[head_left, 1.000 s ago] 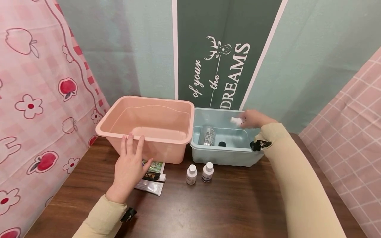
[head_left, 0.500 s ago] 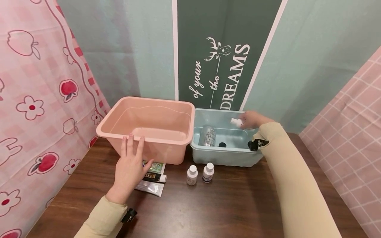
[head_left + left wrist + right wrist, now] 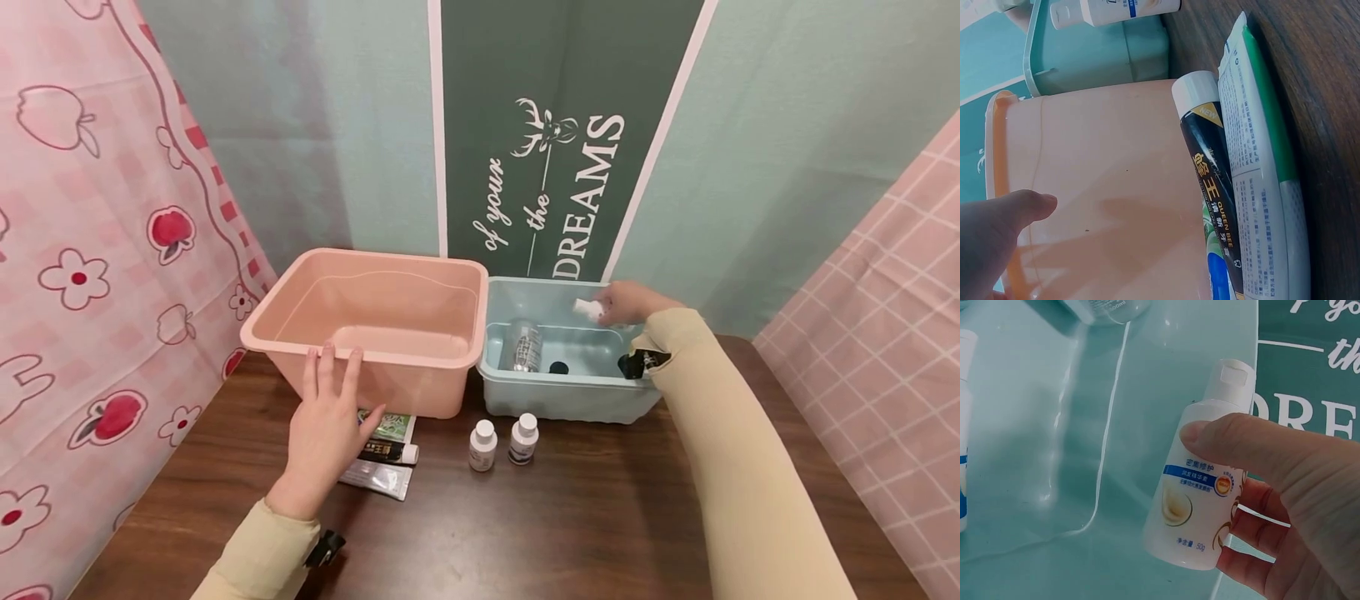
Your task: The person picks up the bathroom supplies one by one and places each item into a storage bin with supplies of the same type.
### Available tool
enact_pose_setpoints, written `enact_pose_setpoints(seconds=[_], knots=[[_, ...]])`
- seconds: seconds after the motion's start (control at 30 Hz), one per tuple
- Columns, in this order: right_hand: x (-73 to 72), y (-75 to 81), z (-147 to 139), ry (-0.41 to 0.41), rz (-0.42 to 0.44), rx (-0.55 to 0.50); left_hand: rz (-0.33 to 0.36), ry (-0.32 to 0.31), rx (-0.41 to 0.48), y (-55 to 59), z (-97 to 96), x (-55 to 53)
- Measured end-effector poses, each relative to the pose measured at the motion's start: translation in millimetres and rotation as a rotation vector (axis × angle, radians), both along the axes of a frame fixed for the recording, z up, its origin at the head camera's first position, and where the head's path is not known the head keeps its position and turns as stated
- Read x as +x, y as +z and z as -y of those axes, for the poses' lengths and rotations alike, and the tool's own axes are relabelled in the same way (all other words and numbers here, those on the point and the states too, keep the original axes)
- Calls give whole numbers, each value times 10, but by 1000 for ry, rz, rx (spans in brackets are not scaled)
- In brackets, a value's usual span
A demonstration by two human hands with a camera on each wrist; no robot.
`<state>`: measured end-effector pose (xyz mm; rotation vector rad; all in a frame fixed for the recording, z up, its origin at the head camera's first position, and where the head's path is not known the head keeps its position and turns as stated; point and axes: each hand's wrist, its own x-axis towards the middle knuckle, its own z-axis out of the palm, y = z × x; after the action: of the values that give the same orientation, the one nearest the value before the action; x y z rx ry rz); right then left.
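My right hand [image 3: 632, 302] holds a small white lotion bottle [image 3: 1188, 481] over the blue bin [image 3: 570, 400], thumb across its front and fingers behind it. The bottle has a flip cap and a blue label band, and it tilts in the head view. Against the front of the peach bin [image 3: 420, 383] lies my left hand [image 3: 326, 425], fingers straight and fingertips near the rim. Beneath that hand, partly hidden, are a green-printed packet [image 3: 396, 427], a black toothpaste tube [image 3: 1210, 169] with a white cap, and a silvery tube [image 3: 382, 477].
Two white capped bottles, one on the left [image 3: 483, 445] and one on the right [image 3: 523, 438], stand on the wooden table [image 3: 525, 533] before the bins. A clear bottle [image 3: 527, 346] sits inside the blue bin's left end. A printed curtain [image 3: 360, 125] hangs behind.
My right hand has shifted very slightly left with the lotion bottle, still over the blue bin. The left hand keeps its place on the peach bin.
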<state>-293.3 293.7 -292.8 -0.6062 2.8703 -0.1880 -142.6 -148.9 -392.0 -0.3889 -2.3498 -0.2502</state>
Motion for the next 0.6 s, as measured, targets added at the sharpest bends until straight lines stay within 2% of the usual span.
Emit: enact_pose_setpoints(seconds=[0.17, 0.37, 0.6], knots=[[-72, -147, -8, -26, -33, 12, -3, 6, 5, -12, 4, -8], [-174, -412, -51, 17, -21, 39, 9, 2, 8, -10, 7, -4], [-155, -494, -62, -56, 27, 7, 0, -2, 11, -16, -14, -10]])
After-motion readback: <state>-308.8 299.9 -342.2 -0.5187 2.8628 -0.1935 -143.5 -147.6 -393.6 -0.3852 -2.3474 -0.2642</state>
